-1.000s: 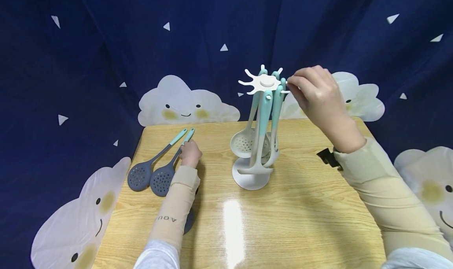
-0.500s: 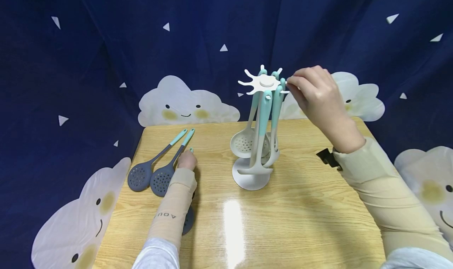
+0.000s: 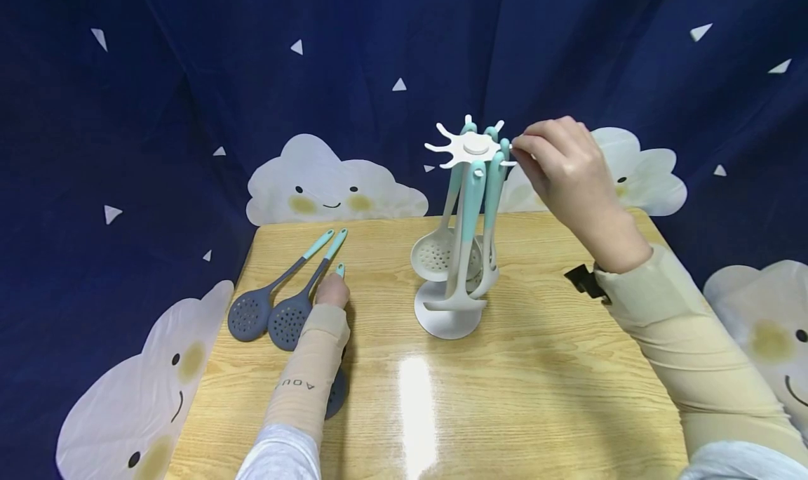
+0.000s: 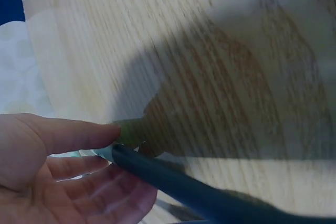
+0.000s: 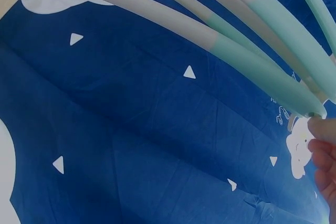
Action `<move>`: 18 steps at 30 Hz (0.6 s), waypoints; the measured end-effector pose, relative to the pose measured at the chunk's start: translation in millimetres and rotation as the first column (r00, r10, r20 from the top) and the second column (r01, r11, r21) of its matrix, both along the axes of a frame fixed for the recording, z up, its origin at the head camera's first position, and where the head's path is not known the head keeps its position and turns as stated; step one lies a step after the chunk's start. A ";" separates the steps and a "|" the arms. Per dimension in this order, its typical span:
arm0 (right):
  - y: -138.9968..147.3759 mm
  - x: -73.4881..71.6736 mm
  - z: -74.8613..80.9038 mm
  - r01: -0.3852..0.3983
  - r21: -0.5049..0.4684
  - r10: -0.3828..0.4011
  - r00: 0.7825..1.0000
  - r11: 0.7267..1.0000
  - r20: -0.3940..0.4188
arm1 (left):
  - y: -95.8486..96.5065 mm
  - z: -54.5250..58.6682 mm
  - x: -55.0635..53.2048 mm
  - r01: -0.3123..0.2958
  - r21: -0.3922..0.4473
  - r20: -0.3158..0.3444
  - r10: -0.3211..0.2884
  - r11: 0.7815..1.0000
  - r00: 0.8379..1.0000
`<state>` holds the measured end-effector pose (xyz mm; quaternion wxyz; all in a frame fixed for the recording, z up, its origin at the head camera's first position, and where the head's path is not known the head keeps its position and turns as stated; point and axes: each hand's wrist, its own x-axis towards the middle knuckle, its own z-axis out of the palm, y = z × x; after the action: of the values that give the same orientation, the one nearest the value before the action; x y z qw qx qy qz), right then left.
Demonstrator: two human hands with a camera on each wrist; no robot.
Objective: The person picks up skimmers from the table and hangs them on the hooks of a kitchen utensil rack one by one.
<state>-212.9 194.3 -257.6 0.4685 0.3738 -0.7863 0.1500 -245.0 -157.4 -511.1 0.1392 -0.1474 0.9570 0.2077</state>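
My left hand [image 3: 332, 290] grips the mint handle [image 3: 341, 269] of a dark blue utensil with a perforated head [image 3: 337, 394]. Much of that head lies hidden under the forearm. In the left wrist view, thumb and fingers close round the handle where it meets the dark shaft [image 4: 157, 174]. Two dark blue skimmers [image 3: 248, 315] with mint handles lie side by side to its left. A white utensil rack [image 3: 447, 323] stands at centre, hung with several beige, mint-handled utensils, among them a skimmer [image 3: 435, 255]. At one hook tip, my right hand [image 3: 562, 164] pinches the rack.
The wooden table [image 3: 536, 382] carries the rack and the loose skimmers. Behind and beside it hangs a dark blue curtain [image 3: 353, 45] with white triangles and clouds. The hung utensils surround the rack's post, their heads close above its round base.
My left hand has moved slightly toward me and left, off the middle skimmer's handle, and the nearer utensil's mint handle end now shows beyond the fingers. The right hand has stayed at the hook.
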 end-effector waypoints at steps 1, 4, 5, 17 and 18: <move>0.1 0.1 0.1 0.002 0.002 -0.002 1.000 1.000 0.001 | -0.9 -2.6 -2.0 -0.005 0.000 0.004 0.005 1.000 1.000; 0.1 0.3 0.2 0.004 0.006 -0.004 1.000 1.000 0.003 | -7.8 -23.1 -11.9 -0.013 -0.020 -0.018 0.012 1.000 1.000; 0.3 0.3 0.3 0.006 0.010 -0.006 1.000 1.000 0.005 | -9.5 -28.0 -15.1 -0.018 -0.023 -0.016 0.017 1.000 1.000; 0.4 0.4 0.4 0.007 0.012 -0.007 1.000 1.000 0.003 | -26.5 -98.9 -48.9 0.065 -0.059 -0.120 -0.072 0.996 0.990; 0.3 0.4 0.4 0.007 0.011 -0.007 1.000 1.000 0.002 | -28.3 -109.6 -52.5 0.080 -0.074 -0.161 -0.091 0.994 0.983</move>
<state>-212.5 194.6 -257.2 0.4660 0.3736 -0.7889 0.1445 -297.6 -185.6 -620.7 0.0635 -0.0929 0.9771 0.1808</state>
